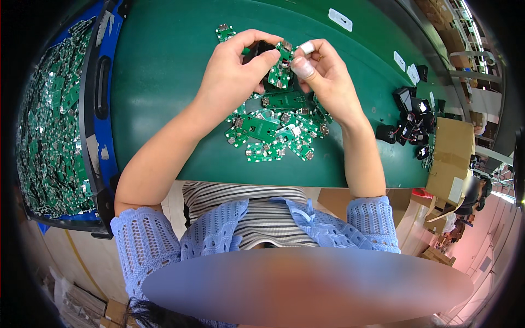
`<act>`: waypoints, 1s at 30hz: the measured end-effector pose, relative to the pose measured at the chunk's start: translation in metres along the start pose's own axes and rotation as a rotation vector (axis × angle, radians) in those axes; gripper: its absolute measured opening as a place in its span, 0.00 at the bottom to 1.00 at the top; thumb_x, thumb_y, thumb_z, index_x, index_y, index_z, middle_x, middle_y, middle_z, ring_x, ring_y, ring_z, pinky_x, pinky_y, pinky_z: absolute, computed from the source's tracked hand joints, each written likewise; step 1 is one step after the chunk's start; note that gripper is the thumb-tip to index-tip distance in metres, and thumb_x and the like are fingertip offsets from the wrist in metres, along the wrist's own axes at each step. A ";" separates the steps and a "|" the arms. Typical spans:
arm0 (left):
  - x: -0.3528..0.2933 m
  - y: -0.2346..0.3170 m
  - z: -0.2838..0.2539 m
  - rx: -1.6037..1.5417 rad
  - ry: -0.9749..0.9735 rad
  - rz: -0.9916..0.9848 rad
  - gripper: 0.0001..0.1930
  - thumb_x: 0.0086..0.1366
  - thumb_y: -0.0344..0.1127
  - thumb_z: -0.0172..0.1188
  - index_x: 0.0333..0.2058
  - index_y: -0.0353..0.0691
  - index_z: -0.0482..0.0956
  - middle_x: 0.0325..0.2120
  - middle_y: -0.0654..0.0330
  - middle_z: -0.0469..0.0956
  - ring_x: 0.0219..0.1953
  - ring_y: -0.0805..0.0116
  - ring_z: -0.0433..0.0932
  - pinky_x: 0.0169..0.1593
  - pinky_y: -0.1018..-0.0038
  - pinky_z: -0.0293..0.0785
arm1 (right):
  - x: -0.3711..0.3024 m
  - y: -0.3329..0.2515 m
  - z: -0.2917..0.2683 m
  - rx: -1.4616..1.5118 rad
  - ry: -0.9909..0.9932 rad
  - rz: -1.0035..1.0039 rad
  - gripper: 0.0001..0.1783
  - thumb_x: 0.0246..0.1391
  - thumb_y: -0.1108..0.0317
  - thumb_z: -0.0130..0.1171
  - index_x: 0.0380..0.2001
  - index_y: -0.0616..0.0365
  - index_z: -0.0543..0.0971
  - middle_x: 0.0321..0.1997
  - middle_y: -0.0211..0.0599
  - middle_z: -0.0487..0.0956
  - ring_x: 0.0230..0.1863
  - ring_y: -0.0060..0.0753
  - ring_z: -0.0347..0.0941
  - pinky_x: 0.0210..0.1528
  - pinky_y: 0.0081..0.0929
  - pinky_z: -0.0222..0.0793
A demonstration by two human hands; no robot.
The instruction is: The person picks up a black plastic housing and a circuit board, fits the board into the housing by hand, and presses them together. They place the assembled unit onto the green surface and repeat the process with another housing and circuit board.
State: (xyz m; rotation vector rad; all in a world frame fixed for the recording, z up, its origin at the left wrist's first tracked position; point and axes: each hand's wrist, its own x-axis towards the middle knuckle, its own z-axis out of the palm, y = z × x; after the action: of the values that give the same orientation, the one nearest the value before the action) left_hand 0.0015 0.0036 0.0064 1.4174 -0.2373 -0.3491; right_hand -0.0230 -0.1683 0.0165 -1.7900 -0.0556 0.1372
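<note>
My left hand is closed around a black part and a green circuit board, its thumb pressing near the board's upper left edge. At the board's right side is my right hand, thumb and forefinger brought together near a small connector; a white wrap covers one fingertip. Whatever lies between those right fingertips is too small to make out. Below both hands, a loose pile of green circuit boards with metal ports lies on the green table mat. A single circuit board lies beyond my left hand.
A blue and black crate full of circuit boards stands along the left. Black plastic parts with wires are heaped at the right, beside a cardboard box. White labels mark the far green edge. Another person is at far right.
</note>
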 end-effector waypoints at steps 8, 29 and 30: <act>-0.002 -0.004 0.001 0.002 0.030 0.020 0.10 0.59 0.33 0.54 0.39 0.37 0.74 0.24 0.67 0.70 0.19 0.84 0.67 0.20 0.87 0.68 | 0.006 0.007 0.015 0.020 0.068 -0.022 0.15 0.46 0.67 0.61 0.31 0.60 0.67 0.24 0.26 0.68 0.26 0.15 0.62 0.27 0.15 0.61; 0.005 -0.012 0.009 0.000 -0.004 0.307 0.19 0.56 0.17 0.47 0.48 0.35 0.67 0.44 0.56 0.68 0.46 0.68 0.69 0.50 0.75 0.66 | -0.012 0.002 0.019 0.047 0.283 -0.125 0.15 0.51 0.74 0.54 0.41 0.61 0.64 0.33 0.35 0.72 0.29 0.22 0.71 0.23 0.15 0.67; 0.003 -0.013 0.008 0.099 -0.004 0.378 0.20 0.56 0.16 0.47 0.48 0.35 0.67 0.43 0.56 0.68 0.46 0.68 0.69 0.50 0.75 0.66 | -0.012 0.001 0.020 0.050 0.284 -0.125 0.15 0.51 0.74 0.54 0.41 0.61 0.64 0.33 0.35 0.72 0.29 0.22 0.71 0.23 0.15 0.67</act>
State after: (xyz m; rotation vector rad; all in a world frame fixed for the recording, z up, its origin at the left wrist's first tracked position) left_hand 0.0005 -0.0066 -0.0050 1.4338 -0.5230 -0.0294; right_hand -0.0377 -0.1504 0.0120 -1.7349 0.0388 -0.2035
